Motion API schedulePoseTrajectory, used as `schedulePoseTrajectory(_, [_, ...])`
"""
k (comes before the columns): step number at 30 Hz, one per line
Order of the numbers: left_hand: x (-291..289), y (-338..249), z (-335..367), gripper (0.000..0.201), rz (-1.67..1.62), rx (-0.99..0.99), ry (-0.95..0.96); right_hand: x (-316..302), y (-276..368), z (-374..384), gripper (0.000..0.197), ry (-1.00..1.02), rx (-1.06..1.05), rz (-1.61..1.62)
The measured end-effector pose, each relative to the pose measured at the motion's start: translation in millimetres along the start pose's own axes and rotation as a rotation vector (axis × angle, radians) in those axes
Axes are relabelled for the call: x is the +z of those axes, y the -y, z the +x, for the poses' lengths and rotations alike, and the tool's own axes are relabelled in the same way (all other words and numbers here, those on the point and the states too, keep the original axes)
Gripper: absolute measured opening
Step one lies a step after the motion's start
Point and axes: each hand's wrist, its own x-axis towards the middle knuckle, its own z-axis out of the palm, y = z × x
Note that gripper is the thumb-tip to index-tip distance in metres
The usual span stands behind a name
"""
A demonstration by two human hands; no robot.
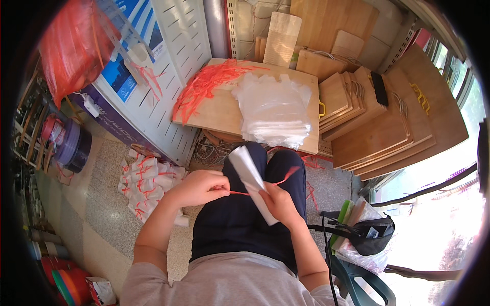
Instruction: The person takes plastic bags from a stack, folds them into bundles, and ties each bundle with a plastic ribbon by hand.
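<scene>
Over my lap, my right hand (279,203) is closed around a long, flat-folded white plastic bundle (245,166), which is held at a slant. My left hand (206,186) pinches one end of a thin red plastic strip (238,193). The strip runs across to the bundle, and its loose end sticks out past my right hand. Ahead of my knees, a wooden board (204,113) bears a heap of red strips (214,84) and a stack of white plastic sheets or bags (275,107).
Many white bundles tied with red strips (148,178) lie on the floor at left. Wooden boards (377,122) lean at the right, near a green chair (365,285) holding a black bag (375,234). A red plastic bag (76,48) hangs upper left.
</scene>
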Motion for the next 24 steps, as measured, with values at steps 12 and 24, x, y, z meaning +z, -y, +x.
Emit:
schedulePoseTrajectory(12, [33,85,70,0.018,-0.728,0.313,0.443,-18,33,-5,0.024,0.44,0.091,0.74])
schedulePoseTrajectory(24, [124,65,2,0.021,-0.743,-0.293,-0.385,45,-3,5,0.024,-0.006,0.288,0.629])
